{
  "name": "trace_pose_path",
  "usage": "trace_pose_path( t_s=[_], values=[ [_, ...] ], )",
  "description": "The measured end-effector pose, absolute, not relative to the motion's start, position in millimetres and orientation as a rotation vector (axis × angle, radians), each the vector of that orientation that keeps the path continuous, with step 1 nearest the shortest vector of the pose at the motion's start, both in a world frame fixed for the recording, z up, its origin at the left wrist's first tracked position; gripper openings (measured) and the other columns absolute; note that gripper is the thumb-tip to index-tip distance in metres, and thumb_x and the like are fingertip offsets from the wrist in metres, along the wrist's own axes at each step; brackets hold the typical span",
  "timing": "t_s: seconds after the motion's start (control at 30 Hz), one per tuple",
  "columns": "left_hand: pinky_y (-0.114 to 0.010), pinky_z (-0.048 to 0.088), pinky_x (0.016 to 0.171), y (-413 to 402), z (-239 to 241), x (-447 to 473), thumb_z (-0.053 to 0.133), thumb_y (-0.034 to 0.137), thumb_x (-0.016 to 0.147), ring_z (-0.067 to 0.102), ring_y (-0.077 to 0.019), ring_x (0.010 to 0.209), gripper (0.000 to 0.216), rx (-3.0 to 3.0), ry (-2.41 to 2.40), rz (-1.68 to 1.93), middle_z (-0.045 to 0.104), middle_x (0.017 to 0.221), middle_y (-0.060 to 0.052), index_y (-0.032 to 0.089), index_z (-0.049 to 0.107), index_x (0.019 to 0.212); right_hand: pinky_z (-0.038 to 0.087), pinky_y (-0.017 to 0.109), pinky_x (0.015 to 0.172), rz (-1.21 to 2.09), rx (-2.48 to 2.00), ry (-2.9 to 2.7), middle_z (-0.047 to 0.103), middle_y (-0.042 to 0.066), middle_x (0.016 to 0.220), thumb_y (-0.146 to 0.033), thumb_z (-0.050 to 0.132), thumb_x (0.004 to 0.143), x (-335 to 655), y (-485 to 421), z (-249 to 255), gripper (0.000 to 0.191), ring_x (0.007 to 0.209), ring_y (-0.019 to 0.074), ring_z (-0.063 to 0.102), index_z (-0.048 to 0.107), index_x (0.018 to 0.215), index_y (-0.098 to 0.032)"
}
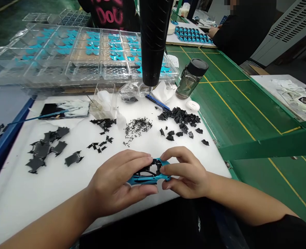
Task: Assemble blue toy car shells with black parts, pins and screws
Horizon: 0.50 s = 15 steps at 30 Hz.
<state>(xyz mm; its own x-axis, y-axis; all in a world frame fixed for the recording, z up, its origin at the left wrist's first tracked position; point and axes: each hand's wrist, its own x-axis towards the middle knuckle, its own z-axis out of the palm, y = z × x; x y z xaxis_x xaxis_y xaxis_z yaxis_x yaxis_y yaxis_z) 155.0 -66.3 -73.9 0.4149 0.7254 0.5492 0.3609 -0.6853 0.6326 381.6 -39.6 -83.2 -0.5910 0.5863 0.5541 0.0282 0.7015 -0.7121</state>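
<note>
My left hand [118,183] and my right hand [185,173] together grip a small blue toy car body [149,177] just above the near edge of the white foam mat [51,186]. Black plastic inserts sit inside the shell. The fingers of both hands are closed round its ends. Beyond my hands lie a heap of tiny black screws [137,126], a pile of small black parts [181,119] to the right, and flat black chassis plates [45,148] to the left. A black electric screwdriver [154,41] hangs overhead at the centre.
Clear trays [72,55] holding blue car bodies stand at the back. A dark-lidded bottle [190,77], a small clear box [105,100], a blue pen [158,102] and a white cap [193,105] sit nearby. Another person [241,27] works at the far right of the green table [246,114].
</note>
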Motion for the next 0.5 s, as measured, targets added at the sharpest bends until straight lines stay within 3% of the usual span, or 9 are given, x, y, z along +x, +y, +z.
trace_pose_path(
  t_s=[0.5],
  values=[
    [-0.031,0.057,0.087,-66.6,-76.0,153.6,0.079,0.027,0.074,0.065,-0.0223,0.102,0.054,2.24,0.888,1.198,0.068,0.108,-0.015,0.006,0.059,0.119,0.055,0.027,0.079,0.836,-0.459,-2.029,0.053,0.012,0.105,-0.031,0.068,0.09,379.5,-39.6,-87.6,0.03,0.093,0.0184,0.06,0.057,0.112,-0.014]
  ],
)
